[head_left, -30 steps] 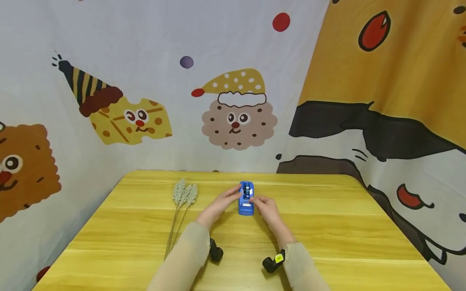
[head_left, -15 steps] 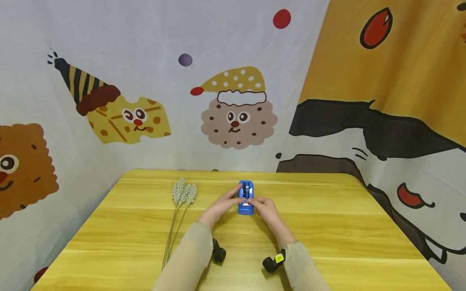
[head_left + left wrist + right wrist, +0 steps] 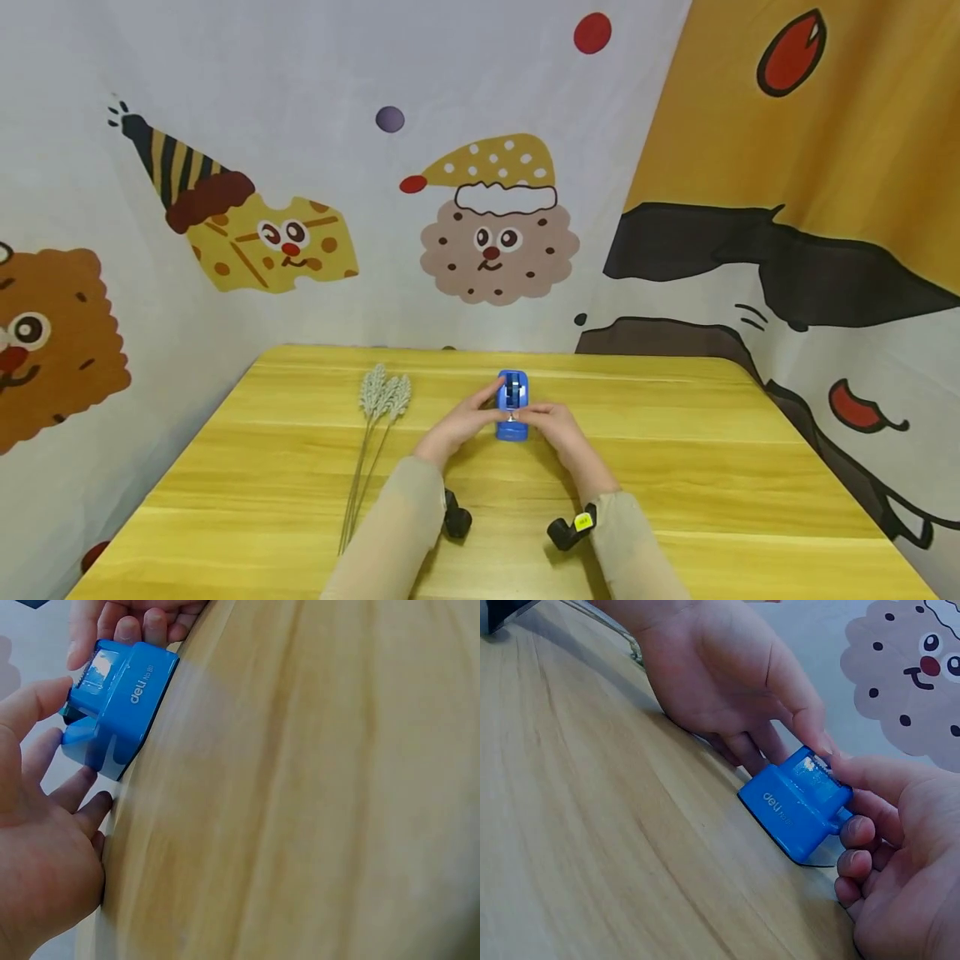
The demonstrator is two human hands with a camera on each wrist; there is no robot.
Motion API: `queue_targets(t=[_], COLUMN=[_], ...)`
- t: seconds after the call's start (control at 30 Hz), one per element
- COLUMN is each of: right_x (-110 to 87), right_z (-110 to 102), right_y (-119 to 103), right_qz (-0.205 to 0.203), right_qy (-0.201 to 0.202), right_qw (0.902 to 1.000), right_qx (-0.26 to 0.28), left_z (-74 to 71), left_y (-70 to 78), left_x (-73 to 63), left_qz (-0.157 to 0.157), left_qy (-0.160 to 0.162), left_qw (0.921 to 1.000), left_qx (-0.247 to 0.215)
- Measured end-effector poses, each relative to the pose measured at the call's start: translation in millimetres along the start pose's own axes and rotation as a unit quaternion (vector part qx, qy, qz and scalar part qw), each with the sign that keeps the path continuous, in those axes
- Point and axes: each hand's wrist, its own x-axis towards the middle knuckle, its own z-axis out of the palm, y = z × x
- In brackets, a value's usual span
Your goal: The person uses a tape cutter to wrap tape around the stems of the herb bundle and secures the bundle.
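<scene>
A blue tape dispenser (image 3: 513, 432) with "deli" lettering stands upright on the table, a tape roll (image 3: 513, 388) seated in its far part. My left hand (image 3: 459, 423) holds its left side, thumb over the cutter edge and the other fingers along the side wall. From the right, my right hand (image 3: 557, 423) grips it, thumb also at the cutter and the lower fingers curled beside the body. In the right wrist view the thumb tips of the left hand (image 3: 727, 682) and right hand (image 3: 907, 862) nearly meet at the cutter. Any loose tape end there is too small to make out.
Several dried flower stems (image 3: 375, 425) with pale grey-green heads lie left of the left forearm. The wooden table (image 3: 712, 467) ends at a cartoon-printed curtain (image 3: 300, 167) behind. A black wrist camera (image 3: 456, 517) is strapped to each wrist.
My left thumb has moved down from the dispenser's side to the cutter, close to the right thumb. The right hand has shifted slightly inward. The dispenser stays in place on the table.
</scene>
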Motion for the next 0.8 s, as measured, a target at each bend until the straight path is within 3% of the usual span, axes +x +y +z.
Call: queue_targets(t=[0.4, 0.8], right_x=[2.0, 4.2], right_z=[2.4, 2.3], right_y=[-0.4, -4.3], right_qz=[0.034, 0.020], right_qy=[0.010, -0.008], right_qw=[0.9989, 0.9987], right_qx=[0.032, 0.047], left_z=[2.3, -0.5], left_y=[-2.0, -1.8], left_x=[-0.4, 1.3], left_qz=[-0.011, -0.010], left_qy=[-0.002, 0.000], left_qw=[0.9999, 0.9999], left_qx=[-0.006, -0.006])
